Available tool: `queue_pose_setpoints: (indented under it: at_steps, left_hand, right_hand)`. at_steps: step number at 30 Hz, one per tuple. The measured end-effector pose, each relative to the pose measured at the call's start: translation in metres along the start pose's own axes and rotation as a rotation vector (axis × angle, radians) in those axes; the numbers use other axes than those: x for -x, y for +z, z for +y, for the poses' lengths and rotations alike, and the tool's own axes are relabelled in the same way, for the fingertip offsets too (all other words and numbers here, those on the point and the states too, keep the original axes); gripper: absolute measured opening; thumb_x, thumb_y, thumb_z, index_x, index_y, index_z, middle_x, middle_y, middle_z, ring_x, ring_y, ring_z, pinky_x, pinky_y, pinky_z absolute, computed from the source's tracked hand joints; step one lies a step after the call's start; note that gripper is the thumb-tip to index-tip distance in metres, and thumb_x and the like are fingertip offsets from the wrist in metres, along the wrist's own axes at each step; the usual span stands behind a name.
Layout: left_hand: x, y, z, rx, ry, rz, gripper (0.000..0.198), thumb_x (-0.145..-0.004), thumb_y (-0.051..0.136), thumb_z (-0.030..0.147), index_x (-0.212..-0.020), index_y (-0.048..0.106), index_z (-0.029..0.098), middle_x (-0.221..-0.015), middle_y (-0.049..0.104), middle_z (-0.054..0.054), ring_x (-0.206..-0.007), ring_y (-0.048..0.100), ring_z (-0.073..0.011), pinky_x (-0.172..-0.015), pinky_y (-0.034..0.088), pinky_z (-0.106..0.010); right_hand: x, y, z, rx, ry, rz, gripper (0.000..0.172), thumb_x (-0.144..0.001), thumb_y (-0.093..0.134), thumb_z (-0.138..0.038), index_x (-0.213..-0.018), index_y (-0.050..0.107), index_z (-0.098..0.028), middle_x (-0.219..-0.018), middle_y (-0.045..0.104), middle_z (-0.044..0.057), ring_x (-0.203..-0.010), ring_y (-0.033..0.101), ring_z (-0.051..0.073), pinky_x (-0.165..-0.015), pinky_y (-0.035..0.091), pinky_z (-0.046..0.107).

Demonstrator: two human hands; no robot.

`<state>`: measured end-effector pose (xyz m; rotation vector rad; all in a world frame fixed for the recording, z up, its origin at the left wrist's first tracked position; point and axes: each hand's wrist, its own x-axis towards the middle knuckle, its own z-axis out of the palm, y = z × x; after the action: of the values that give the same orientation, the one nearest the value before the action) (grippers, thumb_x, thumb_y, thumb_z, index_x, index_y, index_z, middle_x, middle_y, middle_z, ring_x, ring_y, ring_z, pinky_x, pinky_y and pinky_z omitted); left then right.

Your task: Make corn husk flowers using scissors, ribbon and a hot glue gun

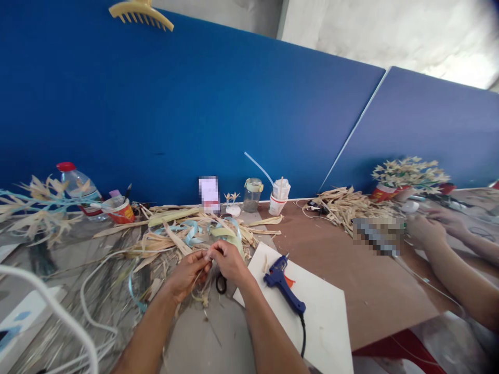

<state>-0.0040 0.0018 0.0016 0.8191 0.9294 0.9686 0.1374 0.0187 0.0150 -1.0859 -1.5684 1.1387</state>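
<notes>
Over the near side of the table, my left hand (187, 275) and my right hand (230, 262) meet fingertip to fingertip, both closed in a pinch. What lies between the fingers is too small and covered to make out. Thin pale fibres (198, 283) hang beneath the left fingers. A black loop (221, 284), perhaps a scissors handle, shows just under my right hand. Dried husk strips (177, 239) and light blue ribbon (191, 232) lie heaped behind both hands. To the right, a blue glue gun (286, 288) rests on a white board (323, 317).
White cables (83, 296) and a power strip (29, 327) are at left, near husk flowers (47, 208) and a bottle (80, 187). A jar (252, 195) and cup (278, 202) stand against the blue partition (218, 104). Another person's hands (427, 231) work at right.
</notes>
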Motion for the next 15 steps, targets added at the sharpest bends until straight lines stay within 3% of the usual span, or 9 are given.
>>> queue_pose_setpoints:
  at_steps: [5,10,15]
  left_hand:
    - [0.0030,0.0034,0.0028,0.001,0.024,0.008,0.037,-0.064,0.078,0.045,-0.073,0.055,0.017,-0.057,0.054,0.006,-0.039,0.036,-0.0034,-0.040,0.026,-0.018]
    - [0.0025,0.0073,0.0032,-0.111,0.080,0.093,0.042,-0.057,0.081,0.046,-0.075,0.057,0.017,-0.055,0.054,0.006,-0.041,0.037,-0.0047,-0.042,0.026,-0.019]
    - [-0.0011,0.0049,-0.0010,-0.240,0.163,0.137,0.033,-0.066,0.073,0.046,-0.073,0.057,0.018,-0.055,0.054,0.006,-0.044,0.037,-0.0063,-0.044,0.027,-0.020]
  right_hand:
    - [-0.0014,-0.0011,-0.0004,0.030,0.005,0.043,0.010,-0.077,0.053,-0.018,-0.068,0.058,-0.019,-0.067,0.061,-0.002,-0.069,0.056,0.014,-0.068,0.042,0.025]
    - [-0.0015,-0.0028,-0.0032,0.048,0.028,0.049,0.010,-0.077,0.052,-0.018,-0.068,0.058,-0.019,-0.066,0.059,-0.002,-0.067,0.055,0.014,-0.066,0.041,0.025]
    - [-0.0015,-0.0027,-0.0020,0.039,0.038,0.056,0.011,-0.077,0.052,-0.023,-0.068,0.057,-0.018,-0.064,0.056,-0.003,-0.063,0.051,0.013,-0.062,0.038,0.024]
